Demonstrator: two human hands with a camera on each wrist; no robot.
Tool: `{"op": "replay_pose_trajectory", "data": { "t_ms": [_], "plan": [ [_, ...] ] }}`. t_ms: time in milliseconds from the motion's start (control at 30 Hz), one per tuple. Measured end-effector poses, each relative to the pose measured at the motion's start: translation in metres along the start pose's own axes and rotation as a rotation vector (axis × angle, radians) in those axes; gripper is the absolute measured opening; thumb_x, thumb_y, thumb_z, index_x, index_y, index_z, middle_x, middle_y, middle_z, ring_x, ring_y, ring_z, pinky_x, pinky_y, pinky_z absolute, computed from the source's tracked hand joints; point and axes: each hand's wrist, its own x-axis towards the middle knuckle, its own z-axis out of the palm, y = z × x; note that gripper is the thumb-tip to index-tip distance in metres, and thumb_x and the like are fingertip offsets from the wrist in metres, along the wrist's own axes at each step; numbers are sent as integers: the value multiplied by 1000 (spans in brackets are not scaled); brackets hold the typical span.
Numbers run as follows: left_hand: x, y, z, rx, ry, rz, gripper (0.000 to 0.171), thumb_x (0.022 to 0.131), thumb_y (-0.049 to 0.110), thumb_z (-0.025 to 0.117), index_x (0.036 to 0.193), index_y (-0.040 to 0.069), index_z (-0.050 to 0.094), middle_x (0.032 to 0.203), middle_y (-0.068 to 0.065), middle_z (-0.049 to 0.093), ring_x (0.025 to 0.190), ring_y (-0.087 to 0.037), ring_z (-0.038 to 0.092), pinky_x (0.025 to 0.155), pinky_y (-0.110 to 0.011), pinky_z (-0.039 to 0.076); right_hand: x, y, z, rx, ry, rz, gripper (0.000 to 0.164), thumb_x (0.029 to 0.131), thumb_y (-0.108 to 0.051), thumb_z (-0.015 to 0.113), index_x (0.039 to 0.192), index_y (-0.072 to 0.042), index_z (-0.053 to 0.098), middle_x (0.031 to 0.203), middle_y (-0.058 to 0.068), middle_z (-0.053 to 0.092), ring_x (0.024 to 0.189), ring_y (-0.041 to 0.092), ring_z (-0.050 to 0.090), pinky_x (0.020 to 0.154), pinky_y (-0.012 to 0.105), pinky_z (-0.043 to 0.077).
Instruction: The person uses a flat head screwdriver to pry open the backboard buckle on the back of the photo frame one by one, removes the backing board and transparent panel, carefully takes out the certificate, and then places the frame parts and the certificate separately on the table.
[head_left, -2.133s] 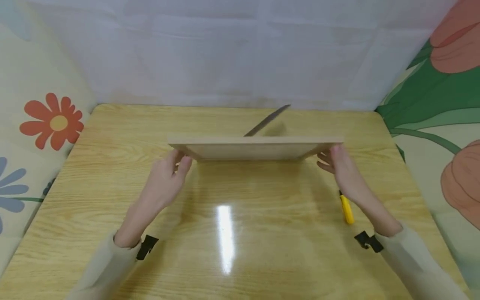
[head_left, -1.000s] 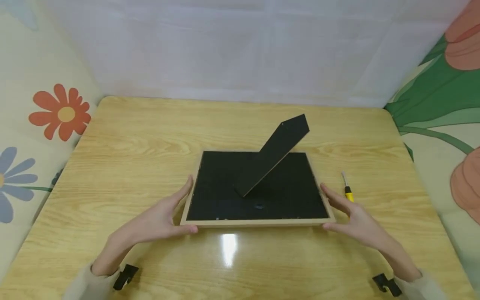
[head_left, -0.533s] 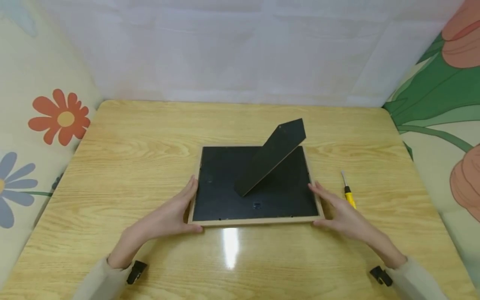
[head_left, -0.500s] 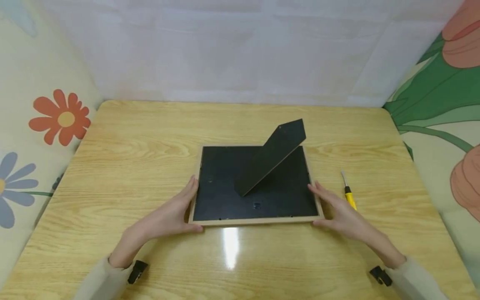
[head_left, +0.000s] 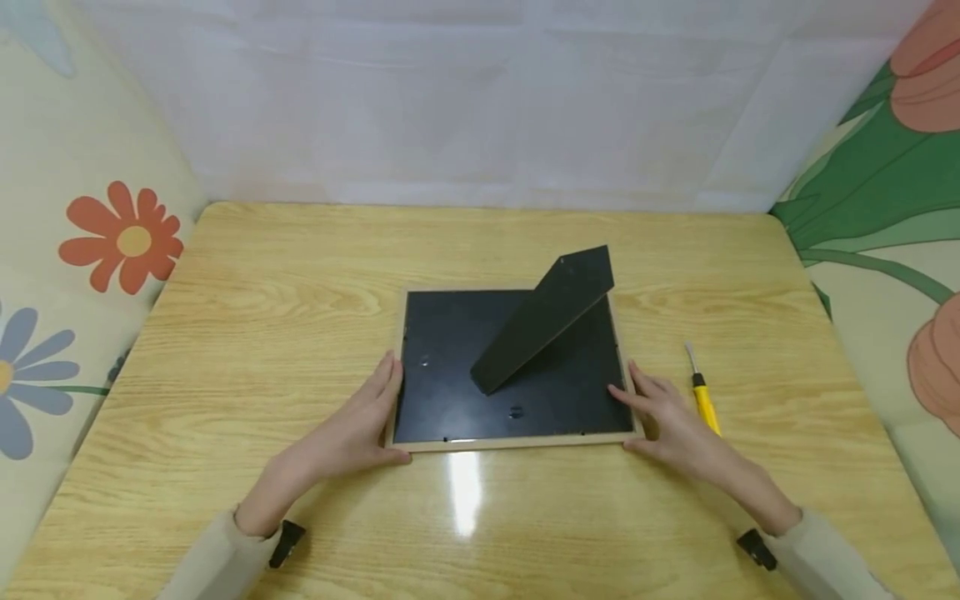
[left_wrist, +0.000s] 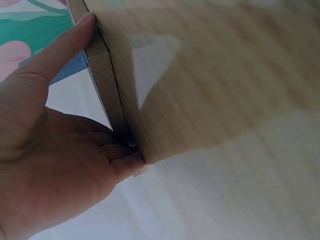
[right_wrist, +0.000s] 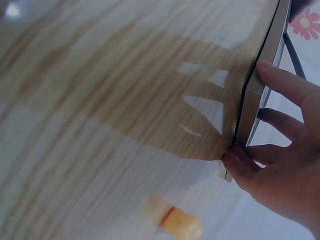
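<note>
A picture frame (head_left: 442, 333) with a light wooden rim lies face down on the table. Its black easel stand (head_left: 551, 321) is swung up from the backing and leans to the far right. My left hand (head_left: 341, 437) holds the near left corner, thumb on the front edge and fingers along the left side. At the near right corner my right hand (head_left: 686, 433) does the same, with one finger reaching over the rim onto the backing. Both wrist views show fingertips and thumb against the wooden edge (left_wrist: 104, 75), down at the tabletop.
A screwdriver (head_left: 705, 404) with a yellow handle lies just right of my right hand, tip pointing away. Wood-grain table (head_left: 285, 267) surrounds the frame. A white cloth (head_left: 420, 108) hangs behind the table, and flower-patterned sheets (head_left: 862, 208) flank it.
The frame has come down from standing on edge to lying flat, backing up, then shifted slightly. Most recently, a right-hand finger has moved further over the rim.
</note>
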Motion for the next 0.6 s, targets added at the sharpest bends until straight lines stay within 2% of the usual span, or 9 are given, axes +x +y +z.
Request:
{"op": "replay_pose_trajectory", "data": {
  "t_ms": [400, 600],
  "plan": [
    [-2, 4, 0, 10, -11, 2, 115, 76, 31, 83, 147, -16, 5, 154, -32, -7, 143, -44, -1, 113, -55, 12, 0, -5, -1, -100, -27, 14, 71, 75, -9, 83, 137, 2, 51, 149, 34, 24, 123, 50, 40, 94, 58, 43],
    [3, 8, -3, 95, -5, -19, 114, 77, 36, 82, 146, -16, 8, 154, -33, -1, 142, -45, 4, 113, -55, 15, 2, -6, -2, -133, -32, 28, 69, 77, -9, 81, 138, 3, 50, 149, 34, 24, 124, 52, 38, 95, 60, 41]
  ]
}}
